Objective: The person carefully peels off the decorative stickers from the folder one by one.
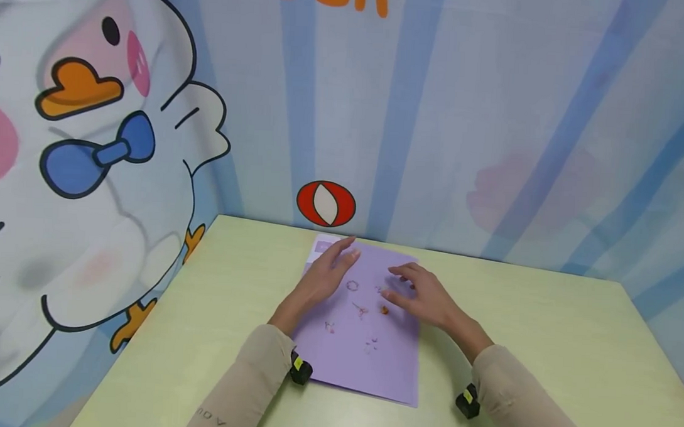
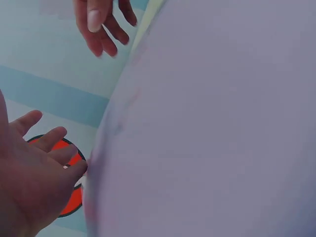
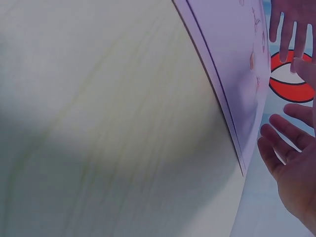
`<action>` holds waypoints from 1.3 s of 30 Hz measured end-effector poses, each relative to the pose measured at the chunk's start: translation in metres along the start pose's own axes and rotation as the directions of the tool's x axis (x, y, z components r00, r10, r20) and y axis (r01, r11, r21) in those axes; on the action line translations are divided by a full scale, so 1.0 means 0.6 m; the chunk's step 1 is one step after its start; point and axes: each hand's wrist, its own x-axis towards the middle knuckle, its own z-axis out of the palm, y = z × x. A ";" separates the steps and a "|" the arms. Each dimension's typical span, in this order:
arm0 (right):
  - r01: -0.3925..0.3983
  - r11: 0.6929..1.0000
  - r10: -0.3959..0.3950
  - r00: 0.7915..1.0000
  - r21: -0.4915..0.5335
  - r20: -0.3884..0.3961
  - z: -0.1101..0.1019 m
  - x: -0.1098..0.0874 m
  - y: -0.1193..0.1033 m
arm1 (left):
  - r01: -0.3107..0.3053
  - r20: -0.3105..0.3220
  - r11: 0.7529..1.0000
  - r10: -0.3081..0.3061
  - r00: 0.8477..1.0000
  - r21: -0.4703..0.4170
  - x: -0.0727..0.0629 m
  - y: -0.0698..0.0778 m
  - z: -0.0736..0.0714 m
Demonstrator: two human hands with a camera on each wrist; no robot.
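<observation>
A purple sheet point(image 1: 320, 363), seen as layered at its edge in the right wrist view, lies on the table in front of me. Small motifs are spread over it: a ring-shaped wreath point(image 1: 352, 285), a pinkish sprig point(image 1: 362, 311), an orange spot point(image 1: 384, 310) and several faint small ones. My left hand point(image 1: 321, 277) hovers over the sheet's far left part, fingers loosely extended, palm facing inward. Opposite it, my right hand point(image 1: 426, 298) is over the right edge with its fingers spread and lightly bent. Both palms look bare in the wrist views.
The sheet lies on a pale yellow table point(image 1: 541, 346), near its back edge. A white-and-lilac piece point(image 1: 319, 247) shows at the sheet's far left corner. Behind stands a striped blue cloth backdrop point(image 1: 351, 113) with a cartoon duck point(image 1: 150, 188). Each sleeve carries a small black wrist camera point(image 1: 301, 369).
</observation>
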 end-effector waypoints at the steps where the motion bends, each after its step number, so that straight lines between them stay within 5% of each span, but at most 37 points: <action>1: 0.009 1.000 -0.009 1.000 -0.001 -0.007 0.002 0.001 0.001 | 0.006 -0.008 1.000 -0.006 1.000 0.011 0.001 -0.005 0.000; 8: 0.024 1.000 -0.024 1.000 -0.001 0.009 0.016 0.007 0.006 | -0.024 0.016 0.987 0.021 1.000 0.160 0.002 -0.026 -0.006; 17: 0.038 0.997 -0.033 0.996 -0.065 0.083 0.020 0.012 0.013 | -0.105 0.172 0.908 0.037 0.984 0.405 0.006 -0.038 -0.010; 22: 0.075 0.994 -0.068 0.994 -0.084 0.083 0.021 0.013 0.016 | -0.105 0.215 0.905 0.015 0.977 0.412 0.007 -0.041 -0.016; 29: 0.073 0.995 -0.068 0.995 -0.066 0.073 0.027 0.014 0.020 | -0.047 0.198 0.945 -0.020 0.980 0.324 -0.001 -0.046 -0.028; 39: 0.067 0.995 -0.065 0.997 -0.068 0.038 0.028 0.020 0.021 | -0.058 0.180 0.969 0.014 0.984 0.241 -0.002 -0.050 -0.031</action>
